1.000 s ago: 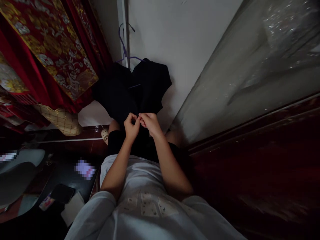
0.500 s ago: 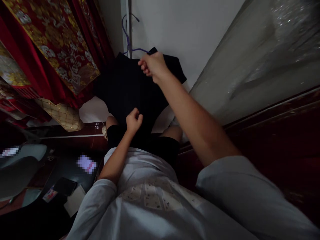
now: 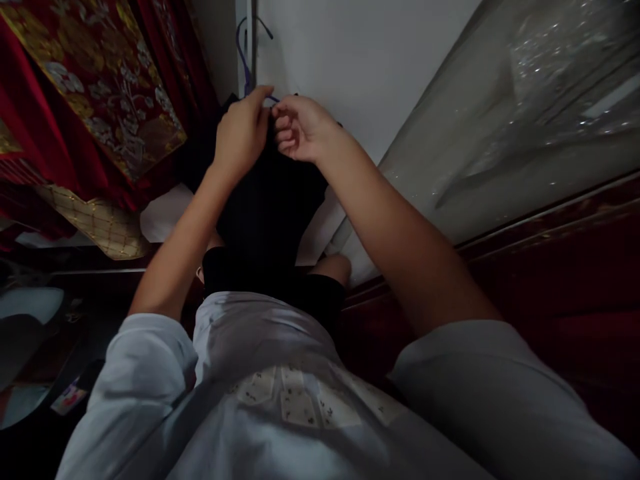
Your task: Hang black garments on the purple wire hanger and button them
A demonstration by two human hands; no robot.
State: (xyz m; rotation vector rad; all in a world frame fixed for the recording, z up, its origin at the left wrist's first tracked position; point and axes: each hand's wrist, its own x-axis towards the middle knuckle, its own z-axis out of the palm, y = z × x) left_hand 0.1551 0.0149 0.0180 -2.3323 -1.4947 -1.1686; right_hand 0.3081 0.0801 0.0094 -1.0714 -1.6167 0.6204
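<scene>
Black top (image 3: 270, 200): it hangs on the white wall (image 3: 360, 60), from its neck down to the person's black shorts (image 3: 280, 287). It looks narrow and bunched.
Purple hanger (image 3: 245, 63): its hook sticks up above the top, beside a thin pole. The rest is hidden under the cloth and the hands.
Left hand (image 3: 243, 133): closed, with the fingertips pinching the neck of the top right by the hanger.
Right hand (image 3: 300, 127): closed too, fingers curled in, holding the neck from the other side. The two hands almost touch.
What changed: a second ago both hands were pinched together low down, at the bottom of the top. Then the right hand went up to the shoulder while the left stayed low in a fist. Now the left is up as well. The sleeves were spread wide then and are drawn in now.
What it means: I think the work has moved from the bottom edge to the neck, where the top sits on the hanger.
Around: red and gold cloth (image 3: 90, 87) hangs on the left, and a shiny silver sheet (image 3: 525, 113) is on the right.
</scene>
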